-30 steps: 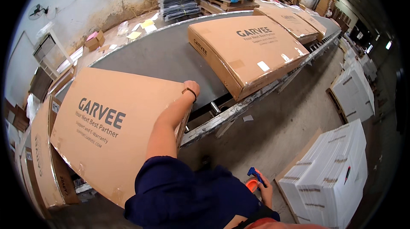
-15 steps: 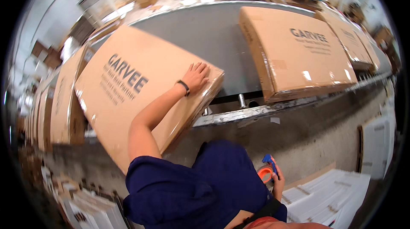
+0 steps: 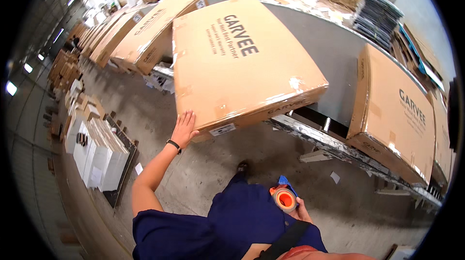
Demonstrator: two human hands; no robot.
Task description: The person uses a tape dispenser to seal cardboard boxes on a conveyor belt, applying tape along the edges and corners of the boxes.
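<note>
Change since earlier frame: the large cardboard box (image 3: 237, 61) now sits higher on the conveyor, and the left hand (image 3: 184, 129) has shifted from the box's top face to its near left corner; the view has swung round as well
Left hand: flat and open, fingers spread, palm pressed against the near corner of the large cardboard box; it grips nothing; a dark wristband (image 3: 173, 145) sits on the wrist
Right hand: (image 3: 299, 209) held low by the person's body, fingers curled round a tape dispenser (image 3: 285, 197) with an orange roll and a blue part; how tightly they close cannot be told
Large cardboard box: flat, brown, sealed with clear tape, lying on the grey conveyor belt (image 3: 329, 51) with its near edge overhanging the belt's metal frame
Second box: (image 3: 395, 114) same kind, to the right on the belt, well apart from the first
Further boxes: (image 3: 145, 32) a row of like boxes to the far left along the line
White cartons: (image 3: 99, 151) stacked on the floor to the left, on a dark pallet
Dark stack: (image 3: 375, 17) black flat items piled beyond the belt, far right
</note>
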